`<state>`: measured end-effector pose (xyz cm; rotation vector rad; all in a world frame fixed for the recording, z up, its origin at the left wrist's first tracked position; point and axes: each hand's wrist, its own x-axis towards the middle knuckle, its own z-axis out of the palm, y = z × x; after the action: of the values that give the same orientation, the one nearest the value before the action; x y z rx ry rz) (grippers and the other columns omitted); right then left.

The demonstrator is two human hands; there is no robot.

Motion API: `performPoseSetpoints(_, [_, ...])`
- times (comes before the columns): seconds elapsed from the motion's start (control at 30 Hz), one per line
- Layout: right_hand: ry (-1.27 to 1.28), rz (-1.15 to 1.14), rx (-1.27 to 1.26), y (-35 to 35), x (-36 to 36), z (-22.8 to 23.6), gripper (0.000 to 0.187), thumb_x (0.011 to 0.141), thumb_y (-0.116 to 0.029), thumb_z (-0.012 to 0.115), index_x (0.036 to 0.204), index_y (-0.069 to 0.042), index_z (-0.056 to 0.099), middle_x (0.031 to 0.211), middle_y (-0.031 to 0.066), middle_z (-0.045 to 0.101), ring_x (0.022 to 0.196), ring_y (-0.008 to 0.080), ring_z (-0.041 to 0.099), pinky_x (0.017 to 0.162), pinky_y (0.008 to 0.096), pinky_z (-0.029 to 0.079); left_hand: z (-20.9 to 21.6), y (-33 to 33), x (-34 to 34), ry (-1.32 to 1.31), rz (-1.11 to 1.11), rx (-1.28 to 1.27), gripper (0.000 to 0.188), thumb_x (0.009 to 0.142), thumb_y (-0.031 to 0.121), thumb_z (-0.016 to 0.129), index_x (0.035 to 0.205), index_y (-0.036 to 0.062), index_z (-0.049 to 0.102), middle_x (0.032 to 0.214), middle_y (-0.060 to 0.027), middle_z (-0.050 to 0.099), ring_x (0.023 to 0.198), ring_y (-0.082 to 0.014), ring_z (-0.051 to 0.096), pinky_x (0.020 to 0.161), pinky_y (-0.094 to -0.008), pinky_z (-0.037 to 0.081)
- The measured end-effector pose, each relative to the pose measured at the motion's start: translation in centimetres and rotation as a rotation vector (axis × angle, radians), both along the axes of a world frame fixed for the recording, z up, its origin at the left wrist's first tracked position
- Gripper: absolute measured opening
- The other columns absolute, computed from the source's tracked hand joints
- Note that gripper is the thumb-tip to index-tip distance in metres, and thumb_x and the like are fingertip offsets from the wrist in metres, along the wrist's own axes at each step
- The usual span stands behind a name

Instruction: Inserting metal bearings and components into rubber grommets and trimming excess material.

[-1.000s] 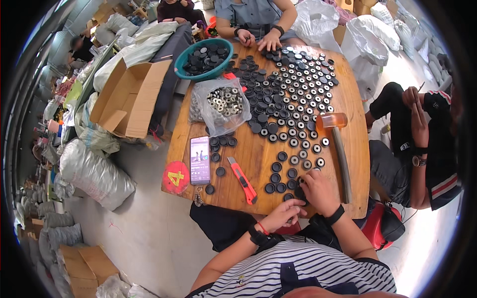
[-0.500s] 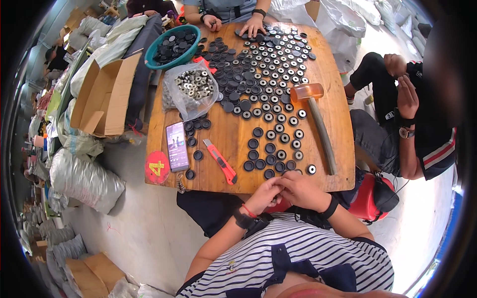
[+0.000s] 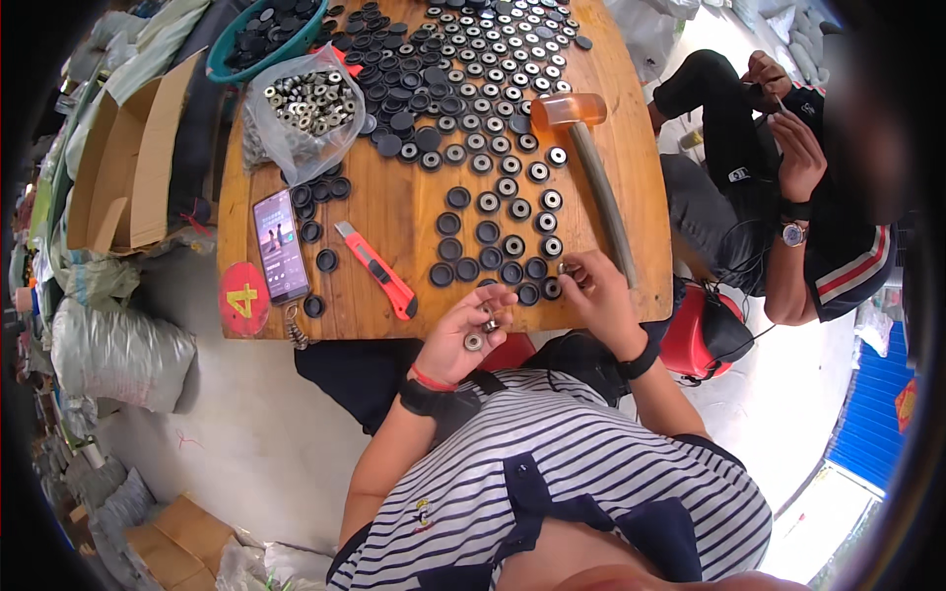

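My left hand [image 3: 451, 340] is palm up at the table's near edge, its fingers curled around a few small metal bushings [image 3: 474, 342]. Just above the nearest black round caps, my right hand [image 3: 603, 300] pinches one metal bushing [image 3: 564, 268] between thumb and fingers. Several of these black caps [image 3: 441, 274] are hollow, while others beside them, such as a filled cap [image 3: 513, 246], have a silvery ring in the centre. A clear plastic bag [image 3: 340, 148] holds a heap of the same metal bushings.
On the wooden table [image 3: 394, 212] lie a mallet with an amber head [image 3: 570, 110], a red utility knife [image 3: 379, 271] and a phone [image 3: 280, 246]. A teal basin [image 3: 313, 30] of black caps stands far left. At right sits another person [image 3: 803, 197]. A cardboard box [image 3: 128, 167] is at left.
My hands, together before, have parted. The left has turned palm up, showing the bushings; the right has moved to the caps with one bushing. The view has shifted, so the table sits higher and further left.
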<state>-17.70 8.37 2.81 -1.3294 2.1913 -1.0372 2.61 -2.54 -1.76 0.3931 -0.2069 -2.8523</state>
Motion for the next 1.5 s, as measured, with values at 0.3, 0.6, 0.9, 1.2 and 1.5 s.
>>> performPoseSetpoints(0.3, [0.319,0.111,0.064,-1.9,1.2,-1.1,0.021,0.076,-0.012,0.069,0.094,-0.004,0.062,0.085,0.0114,0.057,0.083,0.031,0.058,0.07,0.0395,0.047,-1.1,-0.1,-0.4,-0.083,-0.075,-0.073,0.036,0.093,-0.003,0.044,0.129,-0.0022,0.044,0.134,-0.0193,0.048,0.125,-0.0281,0.048,0.106,-0.0365,0.042])
performPoseSetpoints(0.6, [0.329,0.125,0.162,-2.5,1.3,-0.6,0.019,0.076,-0.014,0.069,0.09,-0.005,0.061,0.084,0.0112,0.056,0.085,0.0307,0.058,0.071,0.0398,0.047,-1.3,-0.6,-0.6,-0.008,-0.12,-0.054,0.04,0.099,0.012,0.044,0.136,-0.0024,0.037,0.138,-0.0195,0.044,0.128,-0.0291,0.045,0.106,-0.0381,0.04])
performPoseSetpoints(0.9, [0.038,0.241,-0.099,-0.6,3.5,1.5,0.027,0.075,-0.013,0.07,0.1,-0.005,0.066,0.09,0.0109,0.059,0.087,0.0299,0.057,0.073,0.0397,0.045,0.7,1.4,-0.6,-0.005,-0.095,0.024,0.038,0.102,0.014,0.037,0.137,0.0005,0.036,0.134,-0.0145,0.048,0.12,-0.0216,0.051,0.104,-0.0362,0.041])
performPoseSetpoints(1.2, [-0.301,0.312,0.1,2.2,3.8,0.8,0.029,0.075,-0.008,0.07,0.102,-0.003,0.061,0.094,0.0114,0.057,0.09,0.0296,0.055,0.078,0.0381,0.045,0.9,3.5,-0.4,-0.055,-0.272,0.004,0.034,0.101,0.015,0.039,0.131,-0.0017,0.041,0.117,-0.009,0.053,0.11,-0.0161,0.055,0.103,-0.0351,0.044])
performPoseSetpoints(1.5, [-0.033,0.445,0.055,1.7,3.4,1.1,0.03,0.076,-0.004,0.071,0.103,-0.002,0.061,0.095,0.0116,0.06,0.083,0.0238,0.061,0.073,0.0337,0.048,0.7,3.6,-0.1,-0.243,-0.314,-0.247,0.031,0.102,0.02,0.04,0.119,-0.0034,0.052,0.11,-0.0082,0.057,0.103,-0.0167,0.06,0.095,-0.0352,0.051])
